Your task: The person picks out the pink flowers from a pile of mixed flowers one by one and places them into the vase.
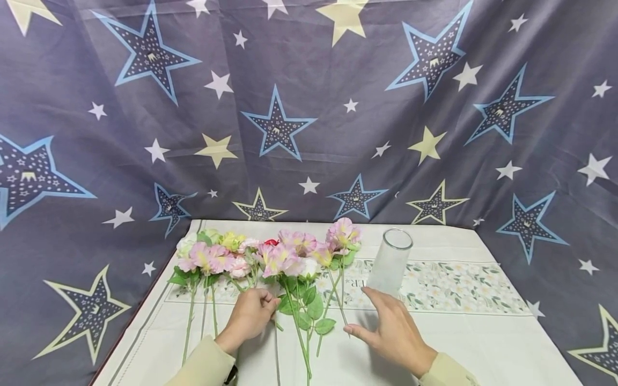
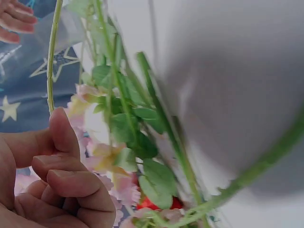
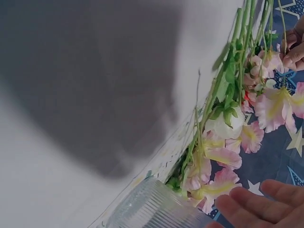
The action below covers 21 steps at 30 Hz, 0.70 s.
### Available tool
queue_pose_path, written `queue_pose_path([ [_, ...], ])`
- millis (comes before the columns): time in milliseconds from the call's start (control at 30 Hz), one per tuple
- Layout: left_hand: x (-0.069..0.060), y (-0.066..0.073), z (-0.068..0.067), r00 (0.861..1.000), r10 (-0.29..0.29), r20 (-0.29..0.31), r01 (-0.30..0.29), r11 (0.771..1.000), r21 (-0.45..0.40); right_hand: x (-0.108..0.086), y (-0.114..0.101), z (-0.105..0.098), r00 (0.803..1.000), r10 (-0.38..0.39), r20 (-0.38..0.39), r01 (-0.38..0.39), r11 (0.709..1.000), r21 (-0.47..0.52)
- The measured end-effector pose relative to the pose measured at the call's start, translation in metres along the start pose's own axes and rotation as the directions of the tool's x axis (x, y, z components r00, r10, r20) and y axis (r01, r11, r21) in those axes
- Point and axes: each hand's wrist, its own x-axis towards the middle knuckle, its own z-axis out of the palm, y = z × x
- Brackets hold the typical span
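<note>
With thumb and fingers, the left hand (image 1: 250, 315) pinches a thin green stem (image 2: 51, 61), among artificial flowers laid side by side; which bloom it belongs to I cannot tell. Pink-and-yellow blooms (image 1: 280, 260) lie just beyond this hand, with green leaves (image 1: 315, 306) to its right. The right hand (image 1: 395, 333) is spread, holding nothing, just in front of an upright clear ribbed glass vase (image 1: 387, 268). In the right wrist view, the vase (image 3: 152, 206) is beside the fingers of the right hand (image 3: 266, 206).
White, yellow and red blooms mix with the pink ones along the back left. Under them runs a floral printed band (image 1: 463, 287) across the white tablecloth (image 1: 473, 343). A dark star-patterned curtain (image 1: 318, 69) hangs behind and at both sides.
</note>
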Motion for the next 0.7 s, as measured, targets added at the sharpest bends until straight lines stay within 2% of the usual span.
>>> queue_pose_path([
  [167, -0.002, 0.013, 0.0, 0.998, 0.062, -0.032, -0.062, 0.998, -0.005, 0.006, -0.004, -0.001, 1.0, 0.022, -0.003, -0.022, 0.999, 0.032],
  [333, -0.003, 0.024, 0.005, 0.992, 0.114, -0.047, -0.116, 0.992, -0.046, 0.008, -0.006, 0.0, 0.999, 0.05, -0.009, -0.05, 0.997, 0.054],
  [700, 0.0, 0.046, 0.018, 0.972, 0.207, -0.11, -0.218, 0.971, -0.097, 0.014, -0.013, 0.004, 0.997, 0.072, -0.027, -0.069, 0.994, 0.087],
])
